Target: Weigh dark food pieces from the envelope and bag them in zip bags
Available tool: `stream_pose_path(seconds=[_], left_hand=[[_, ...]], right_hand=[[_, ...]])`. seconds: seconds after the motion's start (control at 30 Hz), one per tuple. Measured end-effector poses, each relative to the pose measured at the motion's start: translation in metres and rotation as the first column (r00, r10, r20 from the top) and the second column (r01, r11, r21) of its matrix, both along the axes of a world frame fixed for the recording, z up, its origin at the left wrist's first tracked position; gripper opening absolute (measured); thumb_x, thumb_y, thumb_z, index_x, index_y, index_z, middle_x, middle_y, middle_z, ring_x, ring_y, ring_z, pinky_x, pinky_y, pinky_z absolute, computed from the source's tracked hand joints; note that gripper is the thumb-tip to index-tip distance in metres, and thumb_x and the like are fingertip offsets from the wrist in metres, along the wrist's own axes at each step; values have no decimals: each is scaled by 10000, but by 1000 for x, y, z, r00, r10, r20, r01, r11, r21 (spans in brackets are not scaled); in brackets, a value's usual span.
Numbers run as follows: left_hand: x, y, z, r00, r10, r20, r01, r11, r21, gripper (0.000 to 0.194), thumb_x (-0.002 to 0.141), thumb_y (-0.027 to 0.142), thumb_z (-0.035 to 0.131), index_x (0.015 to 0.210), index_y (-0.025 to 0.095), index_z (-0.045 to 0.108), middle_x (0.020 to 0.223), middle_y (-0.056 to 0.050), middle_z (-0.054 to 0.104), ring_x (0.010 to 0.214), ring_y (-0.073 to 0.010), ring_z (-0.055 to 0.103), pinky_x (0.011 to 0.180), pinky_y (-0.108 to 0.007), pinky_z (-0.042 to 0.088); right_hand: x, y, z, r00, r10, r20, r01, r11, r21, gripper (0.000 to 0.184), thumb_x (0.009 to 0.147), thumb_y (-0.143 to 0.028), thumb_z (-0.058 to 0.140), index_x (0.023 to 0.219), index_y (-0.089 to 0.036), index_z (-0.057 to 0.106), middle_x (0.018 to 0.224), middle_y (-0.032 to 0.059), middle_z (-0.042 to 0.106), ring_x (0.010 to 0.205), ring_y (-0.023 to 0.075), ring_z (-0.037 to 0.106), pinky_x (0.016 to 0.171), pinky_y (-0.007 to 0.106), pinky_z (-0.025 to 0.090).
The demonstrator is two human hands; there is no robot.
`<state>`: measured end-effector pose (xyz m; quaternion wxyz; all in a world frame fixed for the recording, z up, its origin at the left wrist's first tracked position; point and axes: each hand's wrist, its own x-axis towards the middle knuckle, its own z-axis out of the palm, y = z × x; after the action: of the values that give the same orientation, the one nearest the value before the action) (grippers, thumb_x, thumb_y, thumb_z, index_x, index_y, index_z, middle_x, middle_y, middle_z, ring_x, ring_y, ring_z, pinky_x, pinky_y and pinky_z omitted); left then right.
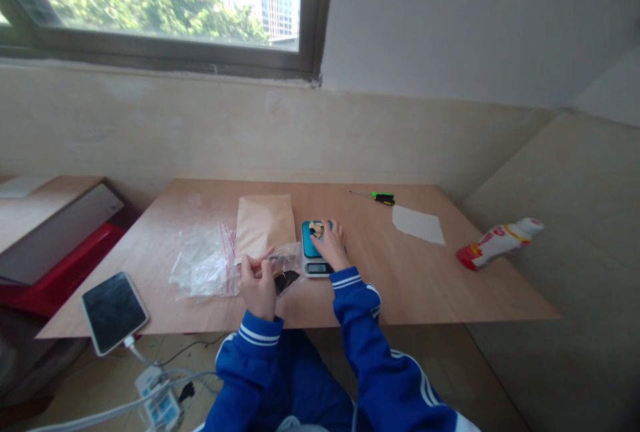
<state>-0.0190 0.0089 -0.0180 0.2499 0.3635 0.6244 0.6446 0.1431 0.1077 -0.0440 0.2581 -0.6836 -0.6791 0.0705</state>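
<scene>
My left hand [257, 282] is closed on a small clear zip bag [286, 267] with dark pieces in it, held just above the wooden board [425, 285]. My right hand [331, 244] rests over a small blue kitchen scale [314, 257], its fingers curled around pale pieces [316, 228] on the platform. A brown paper envelope [265, 224] lies flat just behind the bag. Both arms wear blue sleeves with white stripes.
A pile of clear zip bags [205, 262] lies left of the envelope. A phone [114, 311] on a cable sits at the board's front-left corner. A green-handled screwdriver [380, 197], a white paper [418, 225] and a red-and-white bottle [497, 242] lie to the right.
</scene>
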Motion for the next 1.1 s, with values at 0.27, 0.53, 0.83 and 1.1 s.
stream_pose_path(seconds=[0.27,0.53,0.83,1.1], left_hand=[[1,-2,6,977,-87,192,84,996,26,219,771,328,564,709,225,380,908,-58,720,825,-207,703,665,-310,578],[4,-3,5,911,-179,371,183,983,25,312,745,406,633,728,213,388,880,-58,717,784,-220,711,663,-333,582],[1,-4,12,837,-209,506,230,973,21,334,718,391,646,735,209,366,881,-46,726,714,-230,715,657,-379,578],[-7,-5,17,816,-202,542,202,978,61,316,665,318,671,706,199,381,744,-17,703,848,-264,707,648,-368,591]], right_hand=[[5,8,-10,997,-56,61,60,997,-53,284,827,-290,568,1086,-180,609,1157,122,572,1082,277,456,885,395,330],[16,-10,15,935,-35,-352,52,998,39,210,853,-333,514,890,-166,636,893,63,674,908,226,568,857,380,367],[9,-71,91,638,468,-612,-388,881,269,214,873,-351,516,970,-204,638,955,41,674,906,184,603,849,339,461],[15,-75,80,721,488,-492,-425,872,241,341,872,-185,440,1155,-244,621,1151,62,620,1043,182,564,873,338,469]])
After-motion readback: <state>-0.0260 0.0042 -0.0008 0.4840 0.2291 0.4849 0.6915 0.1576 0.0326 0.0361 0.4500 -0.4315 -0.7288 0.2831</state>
